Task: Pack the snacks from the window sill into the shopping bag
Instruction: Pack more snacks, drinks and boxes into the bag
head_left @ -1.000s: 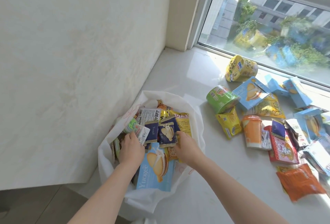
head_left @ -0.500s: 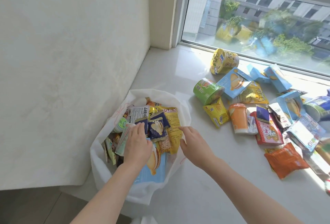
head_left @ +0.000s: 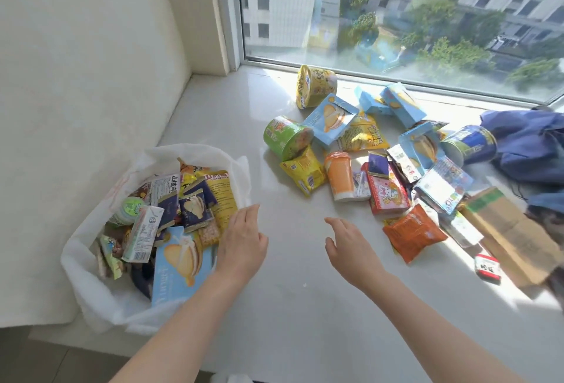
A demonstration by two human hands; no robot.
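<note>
Shopping bag [head_left: 195, 150] stands open at the window sill's [head_left: 290, 291] left near edge, beside the wall, full of packets. We read "山楂" on a white packet [head_left: 166, 189] inside; other print is too blurred. Left hand [head_left: 241, 245] is at the bag's right rim, fingers straight, holding nothing. Right hand [head_left: 351, 254] is loosely spread over bare sill, holding nothing. Unpacked snacks, from green cup [head_left: 285, 137] to orange packet [head_left: 413, 234], lie heaped right of that open strip.

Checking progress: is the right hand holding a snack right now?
No, the right hand is open and empty above the sill, short of the orange packet.
</note>
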